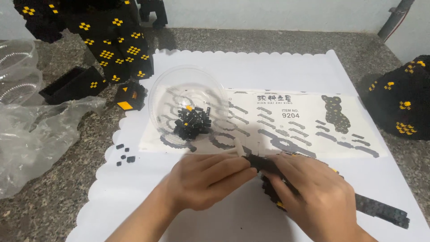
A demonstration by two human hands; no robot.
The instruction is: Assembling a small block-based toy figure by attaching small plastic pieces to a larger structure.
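Note:
My left hand (207, 178) and my right hand (310, 192) meet over a black block assembly (264, 164) with small yellow bits, low on a white scalloped sheet (268, 67). Both hands grip the assembly; the right hand covers most of it. A white tool tip (239, 147) sticks up between my left fingers. A clear round bowl (188, 107) holding several small black bricks and a yellow one stands just beyond my left hand, on a printed instruction sheet (304, 121).
A long black brick strip (383, 211) lies right of my right hand. Loose black bricks (124, 154) sit at the sheet's left edge. Large black-and-yellow built sections (107, 40) stand at back left, another (401, 101) at right. Crumpled clear plastic (31, 130) lies left.

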